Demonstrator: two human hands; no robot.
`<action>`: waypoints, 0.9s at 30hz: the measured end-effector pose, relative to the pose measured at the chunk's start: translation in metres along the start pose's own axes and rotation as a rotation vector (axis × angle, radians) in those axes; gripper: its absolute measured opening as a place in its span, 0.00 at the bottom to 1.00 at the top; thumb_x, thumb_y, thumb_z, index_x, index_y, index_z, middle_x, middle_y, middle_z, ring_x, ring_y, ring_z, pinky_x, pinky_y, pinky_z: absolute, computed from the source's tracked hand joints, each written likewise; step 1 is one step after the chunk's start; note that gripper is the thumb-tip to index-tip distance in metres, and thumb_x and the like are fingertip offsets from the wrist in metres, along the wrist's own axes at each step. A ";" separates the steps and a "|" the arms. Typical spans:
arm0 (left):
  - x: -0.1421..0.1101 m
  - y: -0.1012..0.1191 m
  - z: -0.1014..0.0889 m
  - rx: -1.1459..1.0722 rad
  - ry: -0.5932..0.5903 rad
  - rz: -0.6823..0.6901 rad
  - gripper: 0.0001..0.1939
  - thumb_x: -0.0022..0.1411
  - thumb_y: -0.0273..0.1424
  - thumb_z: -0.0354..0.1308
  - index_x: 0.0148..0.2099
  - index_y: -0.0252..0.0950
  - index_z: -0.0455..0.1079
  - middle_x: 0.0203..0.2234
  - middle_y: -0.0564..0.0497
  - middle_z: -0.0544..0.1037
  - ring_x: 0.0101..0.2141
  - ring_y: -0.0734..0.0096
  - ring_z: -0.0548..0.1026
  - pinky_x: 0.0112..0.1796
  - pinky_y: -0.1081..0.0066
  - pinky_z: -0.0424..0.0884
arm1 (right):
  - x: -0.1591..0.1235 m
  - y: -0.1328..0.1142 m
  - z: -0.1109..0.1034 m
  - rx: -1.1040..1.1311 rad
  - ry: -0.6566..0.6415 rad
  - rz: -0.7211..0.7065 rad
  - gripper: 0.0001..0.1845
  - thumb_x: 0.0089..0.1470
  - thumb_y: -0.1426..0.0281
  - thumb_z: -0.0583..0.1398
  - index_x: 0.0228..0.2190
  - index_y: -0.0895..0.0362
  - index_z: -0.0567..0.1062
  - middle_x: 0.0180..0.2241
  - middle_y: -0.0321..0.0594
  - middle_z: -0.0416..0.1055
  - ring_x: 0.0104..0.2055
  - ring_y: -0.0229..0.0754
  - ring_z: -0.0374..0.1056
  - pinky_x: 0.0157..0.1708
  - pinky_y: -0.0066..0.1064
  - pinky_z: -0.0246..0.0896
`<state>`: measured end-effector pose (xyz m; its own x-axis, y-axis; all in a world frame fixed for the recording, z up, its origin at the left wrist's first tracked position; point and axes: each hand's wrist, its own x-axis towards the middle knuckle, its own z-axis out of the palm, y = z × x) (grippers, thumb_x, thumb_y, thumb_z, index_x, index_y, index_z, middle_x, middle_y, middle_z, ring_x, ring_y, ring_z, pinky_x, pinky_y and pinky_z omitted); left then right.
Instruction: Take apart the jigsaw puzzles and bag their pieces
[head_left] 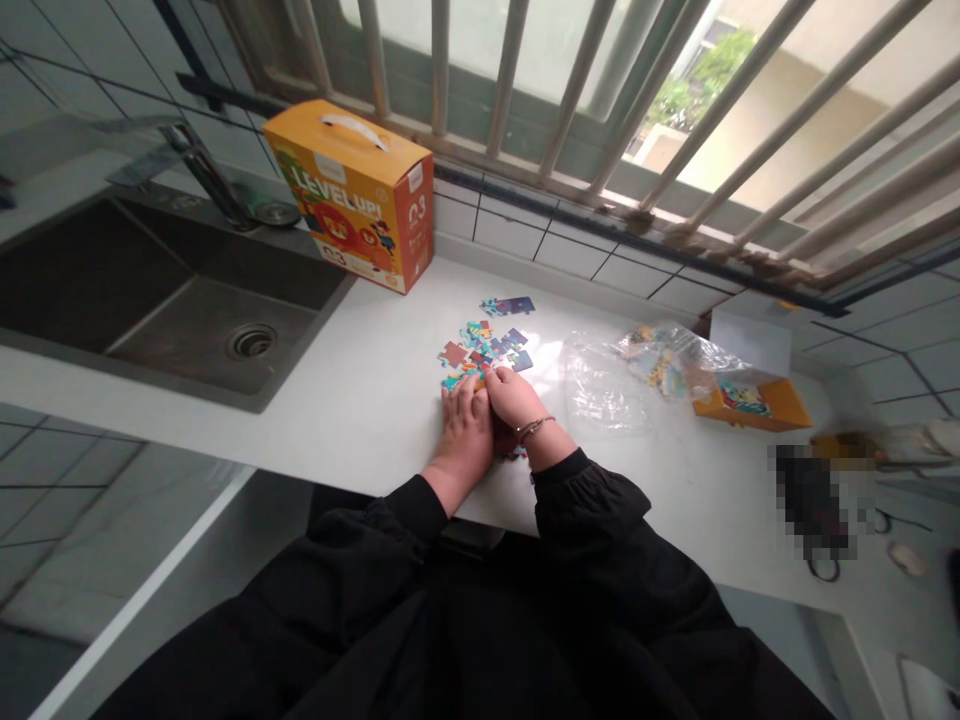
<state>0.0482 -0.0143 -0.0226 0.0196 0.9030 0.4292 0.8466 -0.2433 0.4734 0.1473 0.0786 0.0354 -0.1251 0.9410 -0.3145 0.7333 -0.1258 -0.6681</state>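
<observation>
Loose jigsaw puzzle pieces (pixel 487 345) in teal, red, orange and dark blue lie in a small pile on the white counter (pixel 360 400). My left hand (pixel 463 425) rests palm down at the near edge of the pile, its fingers stretched over some pieces. Right beside it, touching, my right hand (pixel 517 400) is closed, with the thumb on top and the fingers curled under. What it grips is hidden. Bits of coloured puzzle pieces (pixel 516 454) show beneath my right wrist. Just past the pile lies a dark blue joined strip of puzzle (pixel 516 305).
An orange puzzle box (pixel 360 200) stands at the back left, beside the sink (pixel 225 290) with its tap (pixel 206 175). On the right are a clear plastic bag (pixel 607 385), another bag with pieces (pixel 664 365) and a small open orange box (pixel 780 400). Window bars (pixel 577 90) rise behind.
</observation>
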 end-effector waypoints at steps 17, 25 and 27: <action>-0.004 0.003 -0.023 -0.004 0.007 0.131 0.38 0.64 0.41 0.71 0.66 0.28 0.62 0.72 0.25 0.61 0.73 0.31 0.57 0.71 0.30 0.47 | 0.001 0.030 0.018 0.217 0.179 -0.136 0.18 0.70 0.52 0.52 0.37 0.52 0.69 0.33 0.36 0.73 0.36 0.44 0.70 0.39 0.34 0.61; -0.044 -0.001 -0.058 0.076 -0.132 0.265 0.55 0.62 0.55 0.71 0.76 0.29 0.52 0.75 0.25 0.57 0.76 0.32 0.50 0.73 0.32 0.44 | -0.012 0.028 0.027 0.200 0.209 -0.189 0.18 0.73 0.55 0.52 0.51 0.53 0.72 0.42 0.41 0.78 0.43 0.45 0.74 0.47 0.35 0.67; -0.046 -0.003 -0.055 0.107 -0.126 0.224 0.66 0.57 0.57 0.74 0.81 0.30 0.44 0.76 0.24 0.53 0.76 0.30 0.49 0.72 0.32 0.44 | -0.013 0.026 0.027 0.187 0.208 -0.195 0.19 0.74 0.56 0.53 0.57 0.53 0.71 0.47 0.44 0.79 0.47 0.46 0.76 0.52 0.36 0.69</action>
<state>0.0150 -0.0750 -0.0016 0.2729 0.8696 0.4116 0.8649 -0.4091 0.2907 0.1502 0.0548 0.0042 -0.0979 0.9945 -0.0371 0.5710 0.0256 -0.8206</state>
